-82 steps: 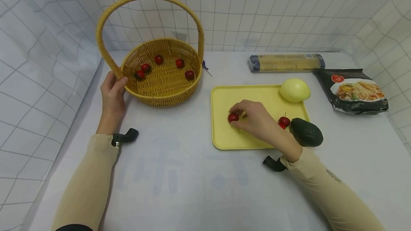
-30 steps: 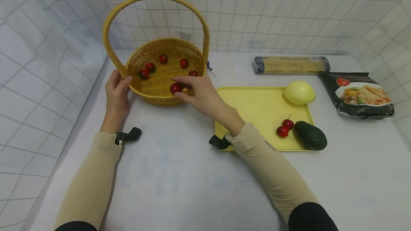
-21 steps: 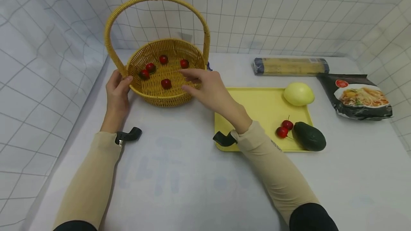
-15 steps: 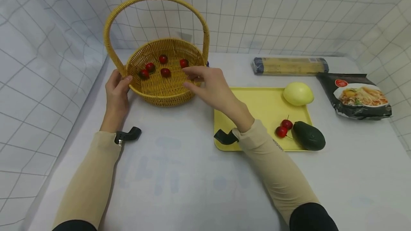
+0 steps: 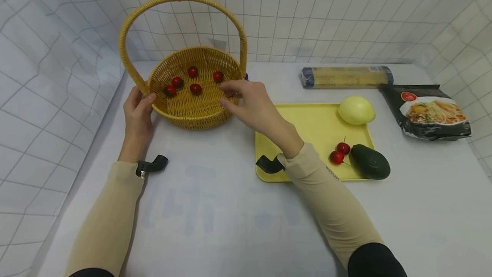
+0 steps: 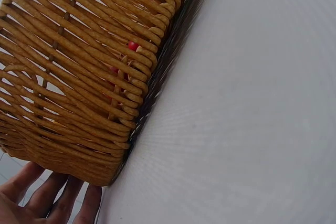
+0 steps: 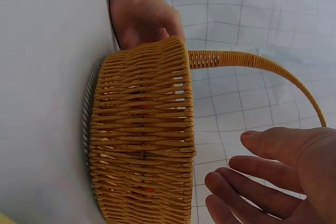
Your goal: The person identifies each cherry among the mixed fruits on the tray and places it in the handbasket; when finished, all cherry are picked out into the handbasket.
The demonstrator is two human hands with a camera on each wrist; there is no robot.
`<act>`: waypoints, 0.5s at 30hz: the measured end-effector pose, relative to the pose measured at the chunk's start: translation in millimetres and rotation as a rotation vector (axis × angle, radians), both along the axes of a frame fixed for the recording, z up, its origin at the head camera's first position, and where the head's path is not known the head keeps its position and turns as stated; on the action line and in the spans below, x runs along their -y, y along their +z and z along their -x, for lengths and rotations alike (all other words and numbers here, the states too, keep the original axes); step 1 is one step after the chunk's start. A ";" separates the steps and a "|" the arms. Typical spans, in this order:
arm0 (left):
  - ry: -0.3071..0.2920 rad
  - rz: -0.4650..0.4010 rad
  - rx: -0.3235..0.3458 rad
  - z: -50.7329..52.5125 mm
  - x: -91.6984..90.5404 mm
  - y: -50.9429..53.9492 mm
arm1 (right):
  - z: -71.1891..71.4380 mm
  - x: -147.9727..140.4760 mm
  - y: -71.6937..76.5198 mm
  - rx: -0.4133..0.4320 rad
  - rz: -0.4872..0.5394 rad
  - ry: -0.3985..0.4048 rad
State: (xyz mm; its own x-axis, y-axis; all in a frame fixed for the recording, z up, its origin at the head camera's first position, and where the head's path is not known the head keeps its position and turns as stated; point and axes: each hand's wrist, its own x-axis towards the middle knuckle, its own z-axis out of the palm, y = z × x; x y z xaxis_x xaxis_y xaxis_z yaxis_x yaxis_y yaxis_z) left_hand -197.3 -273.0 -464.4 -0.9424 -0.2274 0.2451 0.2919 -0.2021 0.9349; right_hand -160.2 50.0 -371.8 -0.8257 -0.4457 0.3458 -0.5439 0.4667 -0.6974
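A round wicker basket point(image 5: 197, 122) with a tall arched handle stands at the back left, several dark red cherries point(image 5: 195, 89) lying apart inside it. The left hand point(image 5: 139, 116) grips the basket's left rim at the foot of the handle; in the left wrist view its fingers point(image 6: 62, 198) lie against the wicker wall. Over the right rim hovers the right hand point(image 5: 251, 104), thumb and fingers parted and holding nothing. The right wrist view shows that hand point(image 7: 278, 174) beside the basket wall point(image 7: 144, 129), not touching it. Part of the basket's right side is hidden behind it.
Right of the basket, a yellow tray point(image 5: 300, 112) bears a yellow-green lemon-like fruit point(image 5: 356, 110), two cherries point(image 5: 337, 157) and a dark green avocado point(image 5: 370, 162) at its right edge. Behind lie a long yellow packet point(image 5: 346, 77) and a black noodle bag point(image 5: 426, 112).
The right hand carried a cherry from the tray into the basket and let it go. That cherry rolled further back in the basket, and the hand drew back to the right rim. The left hand kept its grip.
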 end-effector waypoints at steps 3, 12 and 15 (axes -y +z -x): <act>0.003 0.014 0.010 -0.9 0.8 -0.3 | -1.3 0.8 0.2 -0.007 -0.002 0.005; 0.006 0.008 0.007 -1.0 1.1 -0.7 | -2.6 -1.1 2.3 -0.002 -0.014 0.004; 0.002 0.005 0.005 -0.2 0.8 0.2 | -4.5 -2.3 2.0 0.012 -0.005 0.004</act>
